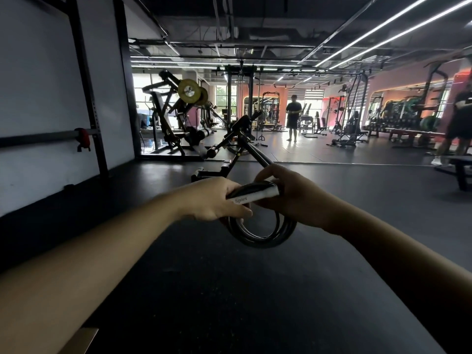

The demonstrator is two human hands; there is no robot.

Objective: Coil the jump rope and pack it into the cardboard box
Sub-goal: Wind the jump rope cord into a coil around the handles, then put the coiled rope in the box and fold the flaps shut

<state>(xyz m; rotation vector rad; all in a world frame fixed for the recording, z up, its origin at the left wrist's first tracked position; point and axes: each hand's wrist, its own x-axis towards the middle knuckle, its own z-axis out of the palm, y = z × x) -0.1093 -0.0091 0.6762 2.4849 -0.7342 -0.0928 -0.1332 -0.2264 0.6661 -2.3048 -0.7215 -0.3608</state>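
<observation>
Both hands hold the jump rope (260,233) out in front at arm's length above the dark gym floor (229,290). The left hand (212,200) has its grip clenched on the near end of the white handle (251,196), and the right hand (293,198) grips the far end. The black cord hangs below in a round coil of several loops.

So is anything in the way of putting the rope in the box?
Nothing visible blocks it. Both the left hand and right hand hold the coiled jump rope over bare floor. Only a tan corner, possibly the cardboard box, shows at bottom left.
</observation>
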